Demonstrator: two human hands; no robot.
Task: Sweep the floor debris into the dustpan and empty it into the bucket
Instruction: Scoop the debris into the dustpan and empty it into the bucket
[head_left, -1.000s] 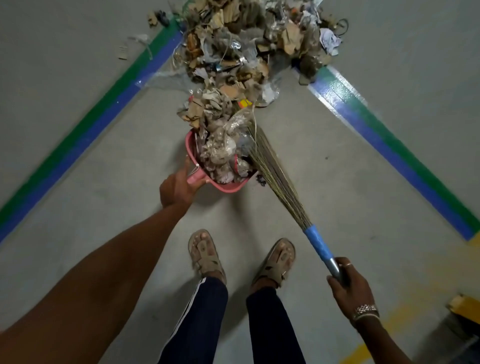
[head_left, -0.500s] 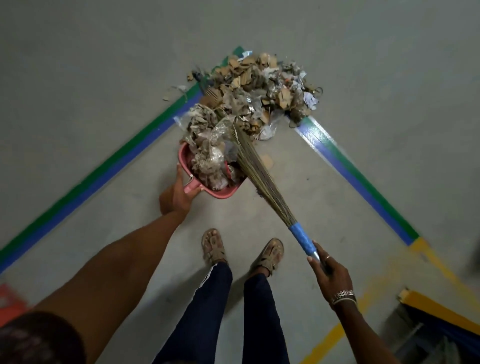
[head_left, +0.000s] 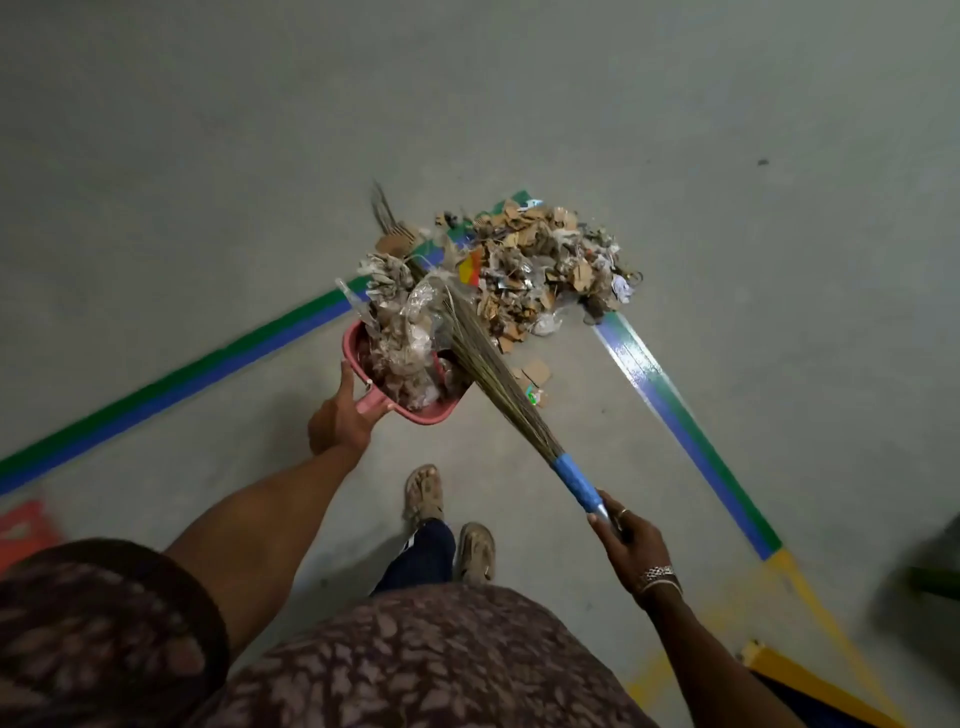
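Observation:
My left hand (head_left: 340, 418) grips the handle of a pink dustpan (head_left: 431, 410) heaped with crumpled plastic and paper scraps (head_left: 402, 332). My right hand (head_left: 623, 535) grips the blue-wrapped handle of a straw broom (head_left: 498, 379), whose bristles lie across the load and press on it. Beyond the dustpan, a pile of cardboard and paper debris (head_left: 540, 265) sits on the grey floor where the green and blue floor tapes meet. A few small scraps (head_left: 535, 376) lie loose beside the dustpan. No bucket is in view.
Green-and-blue floor tape runs away left (head_left: 171, 382) and right (head_left: 675, 410), turning yellow (head_left: 821, 603) at the lower right. A yellow-edged object (head_left: 810, 680) sits at the bottom right, something red (head_left: 21, 530) at the left edge and a dark blurred shape (head_left: 930, 577) at the right edge. My sandalled feet (head_left: 452, 519) stand behind the dustpan.
The view has pulled back and up, so the pile looks farther off. The loaded dustpan has risen off the floor with the broom held against it. One foot has stepped back.

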